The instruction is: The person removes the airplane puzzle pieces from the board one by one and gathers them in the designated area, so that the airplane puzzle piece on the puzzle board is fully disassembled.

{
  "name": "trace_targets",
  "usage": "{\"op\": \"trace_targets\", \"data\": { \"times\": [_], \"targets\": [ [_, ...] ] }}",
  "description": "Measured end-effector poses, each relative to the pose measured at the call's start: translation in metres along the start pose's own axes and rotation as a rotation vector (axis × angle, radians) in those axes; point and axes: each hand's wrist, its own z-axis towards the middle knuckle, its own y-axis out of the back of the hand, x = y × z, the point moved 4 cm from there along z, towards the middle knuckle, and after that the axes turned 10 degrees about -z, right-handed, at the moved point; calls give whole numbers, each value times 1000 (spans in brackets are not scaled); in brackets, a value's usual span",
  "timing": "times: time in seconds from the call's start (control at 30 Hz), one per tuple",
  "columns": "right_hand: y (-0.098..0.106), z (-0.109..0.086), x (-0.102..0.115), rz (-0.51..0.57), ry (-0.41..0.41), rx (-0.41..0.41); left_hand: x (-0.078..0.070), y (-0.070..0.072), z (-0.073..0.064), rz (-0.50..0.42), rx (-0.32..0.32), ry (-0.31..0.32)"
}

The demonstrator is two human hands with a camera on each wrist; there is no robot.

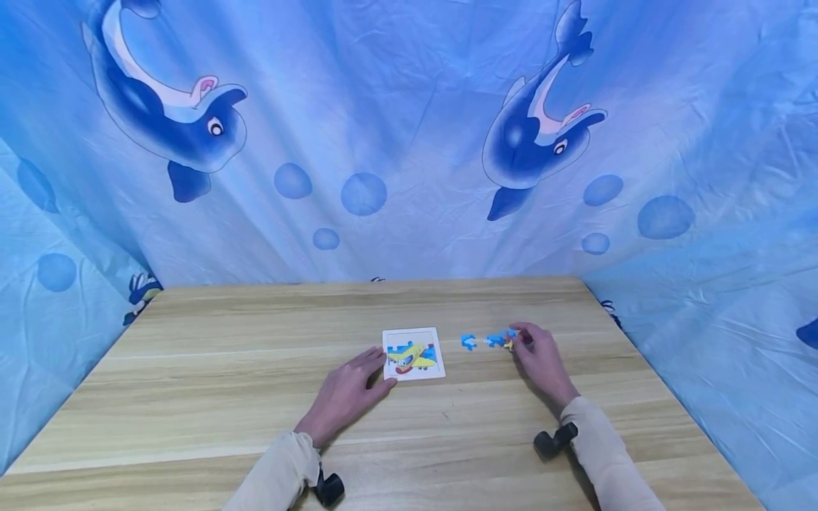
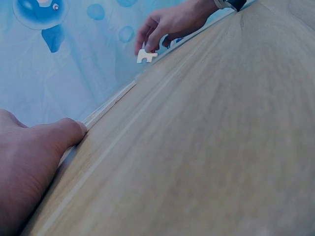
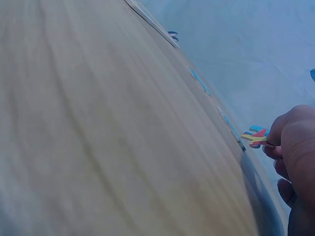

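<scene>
Head view: right of the puzzle tray (image 1: 409, 338), my right hand (image 1: 541, 360) pinches a red-and-yellow piece (image 3: 255, 138), with loose blue pieces (image 1: 469, 338) between hand and tray. My left hand (image 1: 348, 389), fingers extended, touches the tray's left edge; a curtain (image 1: 415, 248) hangs behind it.

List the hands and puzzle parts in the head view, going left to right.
Left hand → square airplane puzzle tray → lone blue puzzle piece → cluster of puzzle pieces → right hand.
</scene>
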Motion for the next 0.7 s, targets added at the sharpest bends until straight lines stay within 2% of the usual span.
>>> {"op": "trace_targets", "data": {
  "times": [0.2, 0.57, 0.7],
  "targets": [
    [3, -2, -7, -6, -28, 28, -1, 0, 0, -2, -3, 8],
    [10, -4, -14, -28, 6, -16, -1, -1, 0, 14, -2, 14],
    [11, -5, -15, -43, -21, 2, 0, -2, 1, 11, 0, 17]
  ]
}}
